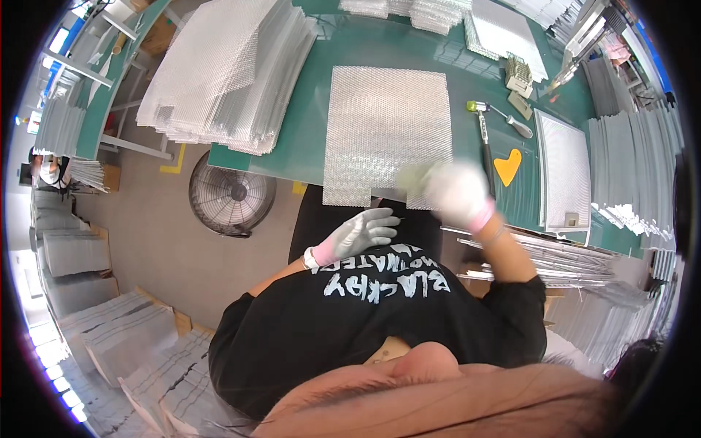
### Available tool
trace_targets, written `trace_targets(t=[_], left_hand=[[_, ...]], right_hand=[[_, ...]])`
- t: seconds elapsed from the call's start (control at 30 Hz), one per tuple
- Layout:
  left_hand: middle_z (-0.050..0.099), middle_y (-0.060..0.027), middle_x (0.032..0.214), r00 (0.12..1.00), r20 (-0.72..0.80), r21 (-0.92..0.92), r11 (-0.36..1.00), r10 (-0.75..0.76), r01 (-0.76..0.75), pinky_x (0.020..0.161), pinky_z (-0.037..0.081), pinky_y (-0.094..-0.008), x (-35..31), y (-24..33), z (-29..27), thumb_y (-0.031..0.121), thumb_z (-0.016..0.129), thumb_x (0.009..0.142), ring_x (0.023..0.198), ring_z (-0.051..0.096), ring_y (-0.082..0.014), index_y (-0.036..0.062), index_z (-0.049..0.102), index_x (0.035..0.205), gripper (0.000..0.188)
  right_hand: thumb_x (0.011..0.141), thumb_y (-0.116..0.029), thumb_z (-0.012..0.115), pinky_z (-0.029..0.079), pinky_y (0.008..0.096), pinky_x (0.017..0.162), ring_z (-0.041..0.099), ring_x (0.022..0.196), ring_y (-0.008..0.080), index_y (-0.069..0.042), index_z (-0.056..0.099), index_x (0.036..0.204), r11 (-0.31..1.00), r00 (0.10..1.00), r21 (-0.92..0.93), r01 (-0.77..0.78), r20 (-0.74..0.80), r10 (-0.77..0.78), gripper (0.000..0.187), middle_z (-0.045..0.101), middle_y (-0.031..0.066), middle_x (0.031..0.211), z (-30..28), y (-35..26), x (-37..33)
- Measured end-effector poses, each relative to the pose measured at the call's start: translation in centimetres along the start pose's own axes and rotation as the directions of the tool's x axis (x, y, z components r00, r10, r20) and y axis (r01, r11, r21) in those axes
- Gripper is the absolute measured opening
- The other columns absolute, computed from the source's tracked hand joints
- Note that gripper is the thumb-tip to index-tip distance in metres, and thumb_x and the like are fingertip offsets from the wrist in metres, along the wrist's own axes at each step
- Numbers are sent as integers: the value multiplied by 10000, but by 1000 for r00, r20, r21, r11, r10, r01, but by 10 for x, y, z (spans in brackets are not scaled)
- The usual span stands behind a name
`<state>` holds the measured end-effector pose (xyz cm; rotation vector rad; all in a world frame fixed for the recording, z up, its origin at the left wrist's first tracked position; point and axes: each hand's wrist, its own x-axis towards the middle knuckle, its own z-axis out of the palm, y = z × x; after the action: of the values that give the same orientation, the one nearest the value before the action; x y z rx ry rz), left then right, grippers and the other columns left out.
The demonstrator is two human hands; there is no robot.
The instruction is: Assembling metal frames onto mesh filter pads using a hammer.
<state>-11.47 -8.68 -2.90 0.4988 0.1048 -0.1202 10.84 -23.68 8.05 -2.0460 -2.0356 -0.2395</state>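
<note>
The largest thing before me is the green table; on its left part there is a thick stack of mesh sheets; in front of me lies the single mesh sheet, flat on the table, with its notched near edge reaching over the border; farther to the right lies a framed panel; my white-gloved right grip is blurred at the near right corner of this sheet, so I cannot tell whether it is clenched or grasping something; my left grip, also gloved, is released, fingers loosely stretched, near the notch; between sheet and panel lie a hammer, a screwdriver and a yellow scraper.
</note>
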Motion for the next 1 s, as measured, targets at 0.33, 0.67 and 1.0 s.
trace_targets(t=[0.33, 0.67, 1.0], left_hand=[[522, 22, 904, 948, -309, 688, 706, 75, 169, 684, 444, -227, -7, -27, -48, 272, 493, 1022, 783, 473, -39, 52, 480, 1083, 229], [681, -101, 1021, 861, -351, 633, 771, 369, -72, 751, 542, -284, 12, -26, -61, 218, 515, 1011, 925, 639, -123, -74, 637, 1120, 335], [686, -89, 1020, 866, -426, 514, 858, 261, -6, 749, 540, -271, 3, -19, -48, 217, 535, 1004, 924, 659, -136, -46, 642, 1134, 312]], right_hand=[[843, -178, 721, 473, 262, 630, 551, 708, 112, -30, 517, 1134, -209, 523, 895, -395, 406, 750, 385, 568, 57, 875, 138, -136, -48], [929, -81, 609, 359, 225, 509, 441, 557, 66, -7, 549, 1000, -601, 348, 799, 38, 553, 757, 119, 544, 5, 776, 136, -123, -29], [920, -66, 609, 346, 233, 482, 422, 527, 61, -21, 563, 945, -495, 331, 853, -167, 521, 787, 69, 525, -6, 736, 126, -124, -33]])
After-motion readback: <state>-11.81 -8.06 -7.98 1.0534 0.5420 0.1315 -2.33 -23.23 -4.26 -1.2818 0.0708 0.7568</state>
